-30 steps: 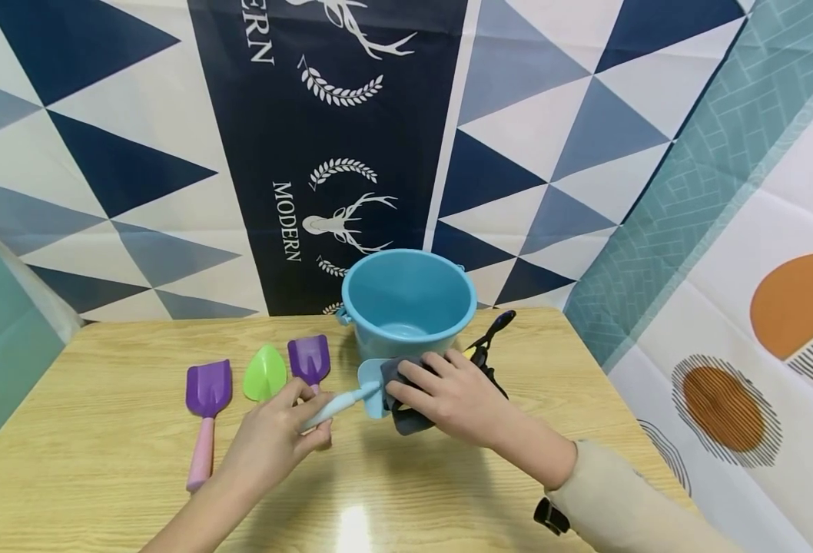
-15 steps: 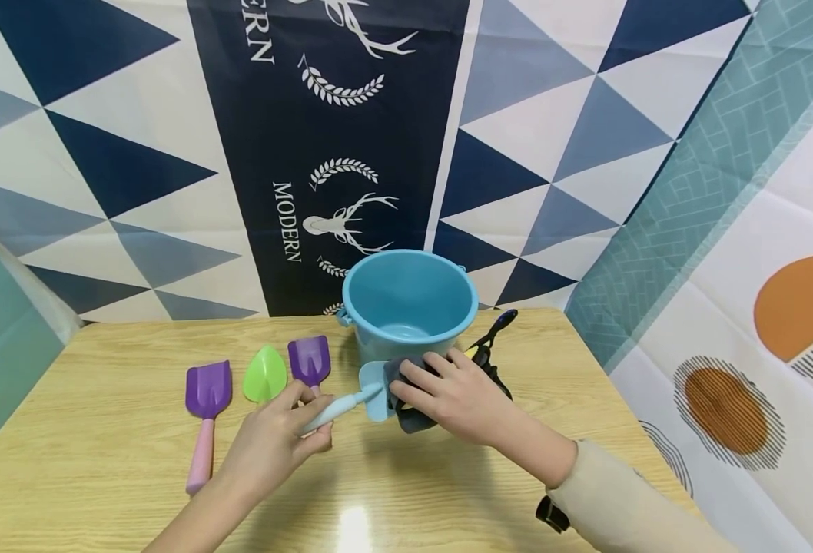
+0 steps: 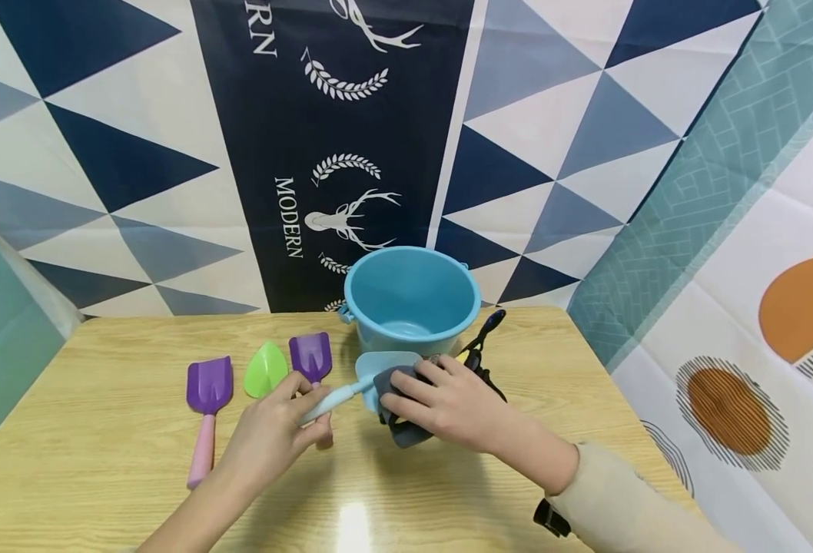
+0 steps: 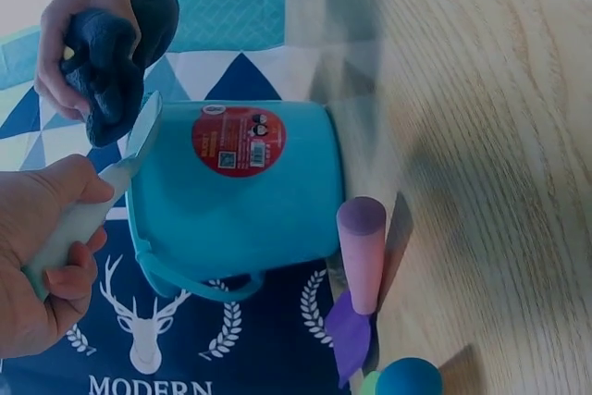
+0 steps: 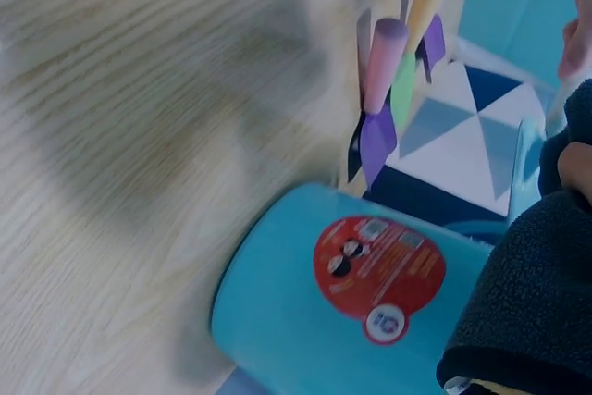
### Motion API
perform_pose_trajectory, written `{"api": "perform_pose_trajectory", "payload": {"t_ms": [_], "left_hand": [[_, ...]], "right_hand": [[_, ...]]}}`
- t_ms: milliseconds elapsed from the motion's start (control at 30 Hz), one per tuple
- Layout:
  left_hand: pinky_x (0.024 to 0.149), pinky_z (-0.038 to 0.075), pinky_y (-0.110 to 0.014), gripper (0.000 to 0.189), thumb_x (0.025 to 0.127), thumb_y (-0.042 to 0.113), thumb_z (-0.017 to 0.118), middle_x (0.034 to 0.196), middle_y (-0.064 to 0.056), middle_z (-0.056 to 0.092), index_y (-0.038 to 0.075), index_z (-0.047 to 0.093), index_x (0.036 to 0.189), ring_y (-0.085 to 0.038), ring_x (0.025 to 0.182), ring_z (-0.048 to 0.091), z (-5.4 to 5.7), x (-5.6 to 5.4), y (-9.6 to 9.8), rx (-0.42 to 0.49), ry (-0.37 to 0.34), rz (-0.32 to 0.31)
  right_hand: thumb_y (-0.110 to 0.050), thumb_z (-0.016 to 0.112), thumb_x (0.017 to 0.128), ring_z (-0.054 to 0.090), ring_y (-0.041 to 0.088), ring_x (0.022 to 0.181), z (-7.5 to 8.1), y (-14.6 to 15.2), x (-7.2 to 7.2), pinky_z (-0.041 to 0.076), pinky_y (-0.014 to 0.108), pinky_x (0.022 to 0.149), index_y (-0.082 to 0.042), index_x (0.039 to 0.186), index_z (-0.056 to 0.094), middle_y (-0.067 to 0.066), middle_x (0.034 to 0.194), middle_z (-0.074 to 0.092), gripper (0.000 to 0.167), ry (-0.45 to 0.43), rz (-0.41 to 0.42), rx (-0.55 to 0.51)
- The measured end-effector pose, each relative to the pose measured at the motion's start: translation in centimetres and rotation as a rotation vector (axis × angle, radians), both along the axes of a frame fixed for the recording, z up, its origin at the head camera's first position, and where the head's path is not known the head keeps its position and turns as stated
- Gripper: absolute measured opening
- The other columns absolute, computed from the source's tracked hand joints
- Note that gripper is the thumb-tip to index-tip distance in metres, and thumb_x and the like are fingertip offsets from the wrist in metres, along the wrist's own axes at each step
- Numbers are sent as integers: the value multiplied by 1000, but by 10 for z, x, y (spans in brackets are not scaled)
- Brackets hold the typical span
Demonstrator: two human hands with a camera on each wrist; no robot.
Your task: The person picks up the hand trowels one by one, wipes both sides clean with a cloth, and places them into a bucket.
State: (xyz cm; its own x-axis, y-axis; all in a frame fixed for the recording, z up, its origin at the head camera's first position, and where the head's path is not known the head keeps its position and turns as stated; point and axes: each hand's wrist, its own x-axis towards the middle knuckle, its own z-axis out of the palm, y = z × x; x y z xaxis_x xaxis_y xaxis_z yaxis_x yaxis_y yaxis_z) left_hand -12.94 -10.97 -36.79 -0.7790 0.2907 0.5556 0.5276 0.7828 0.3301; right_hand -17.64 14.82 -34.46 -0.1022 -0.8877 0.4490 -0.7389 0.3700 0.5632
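My left hand grips a light blue toy shovel by its handle, above the table. Its blade points right, toward my right hand. That hand holds a dark grey fleece cloth with black trim against the blade, covering part of it. A thin black strip with a rounded end sticks out behind the right hand. In the left wrist view the bunched cloth meets the tip of the shovel. Just behind both hands stands a blue bucket with a red round label.
On the left of the wooden table lie a purple shovel with a pink handle, a green shovel, and a second purple shovel, partly hidden by the left hand. A patterned cloth wall rises behind the table.
The right hand and fleece cloth have shifted slightly left and down across the shovel's blade. More of the blade's upper edge shows. The left hand stays nearly in place.
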Motion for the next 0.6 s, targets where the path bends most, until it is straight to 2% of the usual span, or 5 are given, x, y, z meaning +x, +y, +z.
{"api": "perform_pose_trajectory", "payload": {"t_ms": [167, 300, 433, 533, 600], "left_hand": [[49, 39, -12, 29, 69, 10, 79, 83, 5, 55, 10, 74, 97, -1, 60, 48, 1, -2, 4, 19, -3, -10], [49, 39, -12, 29, 68, 9, 79, 83, 5, 57, 10, 74, 96, 0, 59, 47, 0, -1, 4, 26, 22, -22], [48, 38, -10, 30, 67, 10, 80, 88, 3, 61, 10, 73, 97, 0, 59, 47, -2, 1, 2, 12, 54, -22], [48, 39, -11, 32, 67, 13, 82, 89, 2, 61, 9, 73, 98, -3, 60, 52, -2, 3, -1, -2, 47, -9], [49, 41, -12, 34, 67, 15, 83, 88, 2, 60, 8, 73, 99, -5, 61, 55, -1, 3, -2, -8, 30, 4]], "right_hand": [[-15, 30, 102, 54, 17, 85, -4, -5, 2, 44, 30, 67, -22, 114, 56, -4, 109, 59, 30, 39, 9, 57], [-14, 29, 101, 53, 16, 85, -6, -5, 0, 43, 29, 66, -22, 113, 55, -4, 109, 58, 30, 19, -21, 86], [-17, 53, 93, 54, 18, 88, -4, 0, 0, 45, 31, 72, -22, 113, 55, -3, 111, 58, 21, -36, -69, 128], [-20, 71, 80, 55, 19, 91, -1, 5, -1, 45, 32, 72, -22, 114, 54, -2, 112, 57, 38, -58, -109, 145], [-20, 74, 78, 54, 20, 91, 0, 9, -3, 44, 32, 70, -22, 114, 54, -2, 111, 57, 42, -53, -129, 140]]}}
